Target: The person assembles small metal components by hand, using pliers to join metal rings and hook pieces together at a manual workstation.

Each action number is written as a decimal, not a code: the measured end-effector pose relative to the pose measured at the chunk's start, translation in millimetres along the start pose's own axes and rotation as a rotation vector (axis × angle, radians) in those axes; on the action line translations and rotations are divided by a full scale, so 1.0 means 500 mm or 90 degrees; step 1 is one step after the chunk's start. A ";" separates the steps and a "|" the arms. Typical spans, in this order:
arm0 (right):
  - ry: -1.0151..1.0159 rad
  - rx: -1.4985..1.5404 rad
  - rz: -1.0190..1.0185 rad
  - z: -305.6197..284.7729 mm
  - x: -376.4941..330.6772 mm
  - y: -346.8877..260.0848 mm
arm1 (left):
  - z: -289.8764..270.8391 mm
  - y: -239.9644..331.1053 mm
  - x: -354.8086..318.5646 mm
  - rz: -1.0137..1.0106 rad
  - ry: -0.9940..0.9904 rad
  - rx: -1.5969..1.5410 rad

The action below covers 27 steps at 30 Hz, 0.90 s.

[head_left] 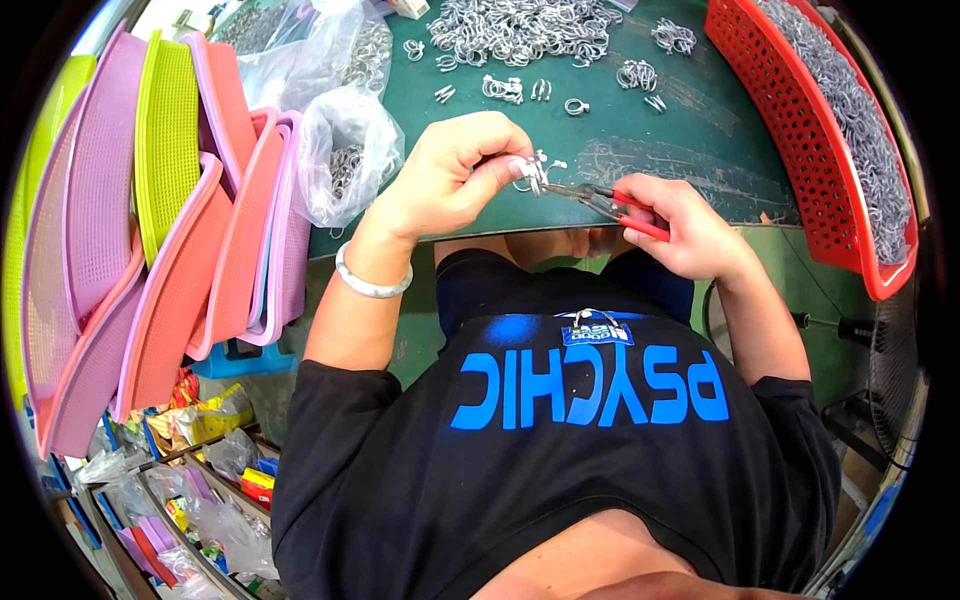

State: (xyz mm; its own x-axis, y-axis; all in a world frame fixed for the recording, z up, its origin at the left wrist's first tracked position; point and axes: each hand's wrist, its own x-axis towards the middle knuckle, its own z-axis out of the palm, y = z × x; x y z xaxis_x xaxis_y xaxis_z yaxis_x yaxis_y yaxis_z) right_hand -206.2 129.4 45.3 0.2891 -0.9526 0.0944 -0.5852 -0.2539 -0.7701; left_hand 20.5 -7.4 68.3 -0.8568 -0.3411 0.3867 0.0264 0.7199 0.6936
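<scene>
My left hand pinches a small bunch of silvery metal ring clips between thumb and fingers, just above the near edge of the green table. Closed around a pair of red-handled pliers, my right hand is to the right of them. The pliers' jaws point left and reach the clips; whether they grip one is too small to tell. Beyond my hands, a short row of similar clips and a single ring clip lie on the table.
A large heap of clips covers the table's far side. At the right stands a red perforated basket full of metal pieces. Left are a clear plastic bag with clips and stacked colored baskets. A fan is at lower right.
</scene>
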 end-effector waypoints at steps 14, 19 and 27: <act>-0.016 0.001 0.038 -0.003 -0.002 0.009 | 0.025 -0.008 -0.011 0.025 0.054 0.005; -0.138 0.306 0.105 -0.008 -0.006 0.021 | 0.036 -0.017 -0.017 -0.114 0.042 -0.215; -0.250 0.611 0.212 0.012 -0.008 0.038 | 0.033 -0.011 -0.005 0.014 0.119 0.052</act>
State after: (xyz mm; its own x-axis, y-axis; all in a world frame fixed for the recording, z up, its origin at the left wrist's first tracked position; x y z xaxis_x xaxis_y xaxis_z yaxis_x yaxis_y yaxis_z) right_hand -213.9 129.5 26.3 0.5472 -0.7861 -0.2877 0.1069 0.4065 -0.9074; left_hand 13.8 -0.4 53.7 -0.7455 -0.4260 0.5125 -0.0051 0.7727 0.6348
